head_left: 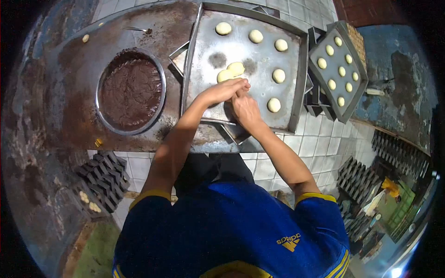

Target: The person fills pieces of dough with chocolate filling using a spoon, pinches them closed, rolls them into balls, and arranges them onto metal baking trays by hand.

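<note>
My left hand [224, 91] and my right hand [246, 110] meet over the lower part of a large metal tray [196, 69]. The left fingers reach across the right fingertips, pressed together. My right hand is closed, its fingers curled inward under the left ones. Whatever lies between them is hidden. Just beyond the left hand are two flattened pieces of dough, one [225, 76] partly covered by the hand and the other [236, 69] touching it. Round dough balls sit along the tray's top and right side, among them one [274, 105] right of my right hand.
Left of the tray stands a round pan [163, 92] of dark brown filling. A spoon [135, 28] lies behind it on the worn table [74, 116]. At right, a smaller tray [320, 76] of dough balls rests tilted on stacked trays. More stacked dark trays [105, 178] stand at lower left.
</note>
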Demonstrator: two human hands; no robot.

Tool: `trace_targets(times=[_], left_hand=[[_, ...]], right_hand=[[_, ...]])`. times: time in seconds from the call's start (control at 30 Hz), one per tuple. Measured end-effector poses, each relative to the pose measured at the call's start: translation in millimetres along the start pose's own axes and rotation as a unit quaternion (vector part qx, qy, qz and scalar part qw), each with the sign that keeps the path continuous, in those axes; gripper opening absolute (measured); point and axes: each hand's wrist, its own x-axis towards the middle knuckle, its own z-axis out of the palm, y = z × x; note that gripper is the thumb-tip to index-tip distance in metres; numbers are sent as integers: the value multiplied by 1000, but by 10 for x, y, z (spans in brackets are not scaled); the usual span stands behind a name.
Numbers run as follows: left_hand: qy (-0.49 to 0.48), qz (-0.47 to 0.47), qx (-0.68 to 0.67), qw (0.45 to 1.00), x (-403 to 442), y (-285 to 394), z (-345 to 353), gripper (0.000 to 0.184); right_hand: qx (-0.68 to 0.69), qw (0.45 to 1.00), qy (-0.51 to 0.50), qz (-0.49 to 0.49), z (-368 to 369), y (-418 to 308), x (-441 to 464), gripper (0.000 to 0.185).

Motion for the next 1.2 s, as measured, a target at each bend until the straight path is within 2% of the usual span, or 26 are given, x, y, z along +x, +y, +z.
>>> trace_targets(times=[0.03, 0.07, 0.1, 0.13, 0.2, 0.27, 0.3, 0.33, 0.37, 0.4, 0.47, 0.5, 0.53, 0.6, 0.67, 0.7, 0.73, 0.8, 0.87, 0.93, 1.0, 1.03, 1.07, 1.1, 1.13, 1.2], left_hand=[[4, -33, -27, 999, 73, -55, -10, 51], [9, -66, -53, 996, 113, -110, -28, 54], [30, -89, -99, 991, 112, -134, -40, 60], [25, -91, -95, 991, 69, -131, -31, 60], [68, -82, -127, 986, -43, -86, -16, 67], [107, -55, -122, 985, -363, 135, 84, 71], [93, -57, -251, 962, -573, 322, 108, 70], [77, -59, -374, 922, -793, 505, 135, 70], [115, -23, -369, 922, -990, 658, 201, 70], [181, 11, -292, 939, -1161, 778, 216, 63], [304, 56, -123, 943, -1494, 1138, 246, 54], [354, 76, -241, 901, -1578, 1192, 272, 48], [392, 130, -189, 891, -1706, 1233, 206, 50], [439, 163, -130, 874, -1950, 1374, 86, 52], [433, 199, -102, 873, -2125, 1355, -36, 58], [444, 190, -64, 873, -2231, 1405, -91, 67], [404, 138, -139, 894, -2393, 1468, -170, 69], [297, 245, -376, 843, -2526, 1521, -321, 58], [268, 212, -219, 914, -2840, 1533, -551, 37], [310, 174, -230, 906, -2991, 1476, -690, 28], [372, 236, -220, 870, -3034, 1262, -863, 27], [275, 204, -379, 860, -3167, 1319, -903, 28], [280, 186, -352, 874, -3200, 1203, -984, 33], [289, 181, -217, 915, -3201, 996, -1018, 29], [290, 173, -78, 938, -3189, 800, -1037, 26], [250, 229, 120, 933, -3316, 475, -972, 42]], right_hand=[[24, 993, 104, -52, -30, 45, 29, 22], [24, 993, 106, -48, -84, 119, 76, 22], [166, 986, -32, 0, -232, 175, 139, 24], [303, 937, -167, 48, -335, 233, 168, 25], [523, 819, -218, 93, -489, 323, 64, 29], [626, 767, -112, 89, -949, -63, -143, 27], [625, 768, -111, 88, -1056, -225, -219, 27], [645, 759, -41, 77, -1120, -401, -278, 27], [664, 744, 28, 66, -1166, -588, -323, 28], [666, 743, 30, 64, -1209, -791, -352, 28], [559, 816, 80, 123, -1246, -1225, -385, 32], [554, 822, 100, 85, -1227, -1440, -373, 34], [584, 796, 156, 40, -1186, -1665, -345, 31], [642, 740, 201, -1, -1126, -1967, -240, 27], [585, 761, 266, 86, -1050, -2387, -71, 24], [559, 764, 311, 79, -1074, -2539, 12, 20], [559, 765, 310, 79, -1111, -2654, 70, 20], [638, 701, 306, 85, -1188, -2874, 193, 18], [641, 706, 291, 78, -1264, -2966, 257, 18], [639, 725, 242, 85, -1301, -3070, 285, 22], [686, 704, 166, 79, -1288, -3175, 297, 29], [686, 713, 122, 76, -1368, -3243, 260, 30], [684, 721, 79, 76, -1450, -3324, 210, 30], [720, 691, 35, 55, -1486, -3399, 175, 29], [722, 688, 31, 63, -1470, -3424, 155, 29], [448, 893, 46, -8, -1430, -3409, 169, 31]])
